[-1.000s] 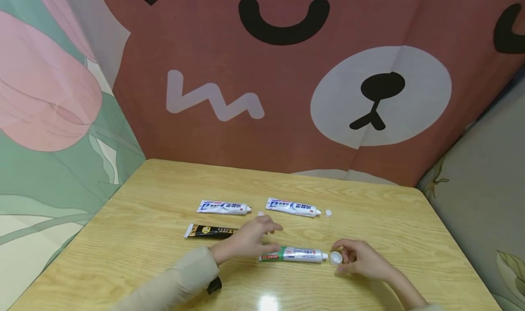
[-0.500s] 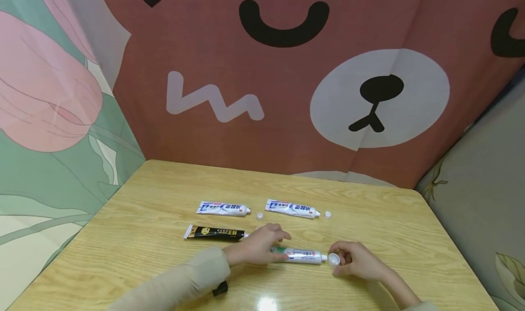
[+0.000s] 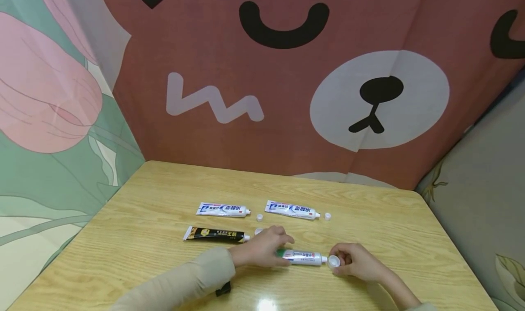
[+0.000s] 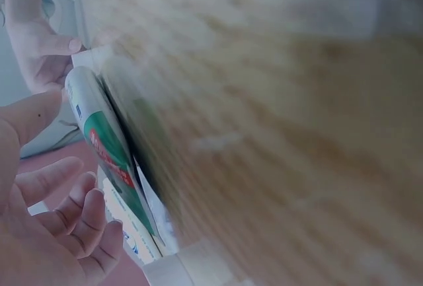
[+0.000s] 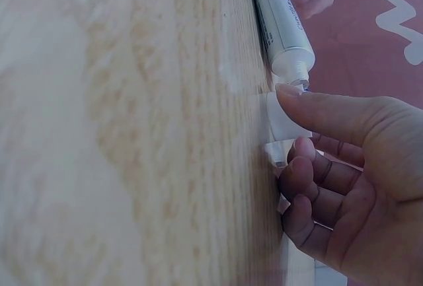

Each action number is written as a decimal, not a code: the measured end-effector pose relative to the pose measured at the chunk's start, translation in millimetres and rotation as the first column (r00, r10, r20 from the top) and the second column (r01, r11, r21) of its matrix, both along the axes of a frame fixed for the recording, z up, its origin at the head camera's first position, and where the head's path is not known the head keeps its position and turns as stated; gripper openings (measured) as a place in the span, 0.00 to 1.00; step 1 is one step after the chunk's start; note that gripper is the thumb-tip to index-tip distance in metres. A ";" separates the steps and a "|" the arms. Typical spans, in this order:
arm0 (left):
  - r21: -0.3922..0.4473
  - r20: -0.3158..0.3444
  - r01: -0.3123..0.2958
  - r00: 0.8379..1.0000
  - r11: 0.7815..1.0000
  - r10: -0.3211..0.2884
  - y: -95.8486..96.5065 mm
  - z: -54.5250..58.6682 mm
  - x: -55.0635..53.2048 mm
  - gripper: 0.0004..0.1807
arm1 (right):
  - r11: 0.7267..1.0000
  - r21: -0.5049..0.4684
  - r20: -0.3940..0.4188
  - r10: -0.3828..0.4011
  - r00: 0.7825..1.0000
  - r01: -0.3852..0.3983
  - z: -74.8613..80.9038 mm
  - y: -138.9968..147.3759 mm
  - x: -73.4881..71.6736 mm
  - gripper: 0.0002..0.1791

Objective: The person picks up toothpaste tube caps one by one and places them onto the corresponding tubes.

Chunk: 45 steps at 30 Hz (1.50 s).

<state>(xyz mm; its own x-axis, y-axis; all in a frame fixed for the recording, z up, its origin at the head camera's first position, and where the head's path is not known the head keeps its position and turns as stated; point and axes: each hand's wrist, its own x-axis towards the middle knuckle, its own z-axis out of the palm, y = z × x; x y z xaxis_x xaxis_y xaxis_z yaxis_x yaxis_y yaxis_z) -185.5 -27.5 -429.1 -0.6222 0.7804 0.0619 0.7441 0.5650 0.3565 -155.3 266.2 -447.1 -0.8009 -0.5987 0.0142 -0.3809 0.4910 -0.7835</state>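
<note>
In the head view a green and white toothpaste tube (image 3: 304, 257) lies on the table, its bare nozzle facing right. My left hand (image 3: 267, 248) is over its tail end. The left wrist view has the thumb and loosely bent fingers (image 4: 54, 179) apart beside the tube (image 4: 109, 150), not closed round it. At the nozzle end, my right hand (image 3: 357, 262) pinches a white cap (image 3: 334, 261) between thumb and fingers. The cap's open side faces up toward the head camera. In the right wrist view the cap (image 5: 285, 119) is right below the nozzle (image 5: 299, 73).
Two white and blue toothpaste tubes (image 3: 223, 210) lie farther back, with small white caps (image 3: 327, 216) near their nozzles. A black tube (image 3: 215, 234) lies left of my left hand, a white cap (image 3: 258, 231) beside it. A black object (image 3: 223, 289) sits by my left sleeve.
My left hand has moved right along the green and white tube, uncovering the black tube's nozzle. My right hand has shifted slightly left with the cap, closer to the nozzle.
</note>
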 end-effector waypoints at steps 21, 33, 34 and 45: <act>-0.147 -0.011 0.050 0.999 0.988 -0.052 8.2 -5.0 0.6 0.29 | 1.000 0.017 -0.013 -0.006 1.000 0.007 1.1 -0.5 3.7 0.14; -0.227 -0.095 0.053 0.993 0.973 -0.076 13.7 -3.6 3.5 0.20 | 0.998 0.029 -0.006 -0.050 0.999 0.051 4.5 -0.8 5.8 0.15; -0.231 -0.095 0.051 0.993 0.972 -0.074 14.1 -3.9 3.5 0.19 | 0.998 0.025 0.004 -0.056 0.998 0.056 5.1 -0.8 5.9 0.15; -0.148 0.008 0.027 1.000 0.989 -0.026 11.8 -6.4 2.0 0.17 | 0.995 -0.004 0.046 -0.100 0.994 0.101 8.6 2.5 4.7 0.14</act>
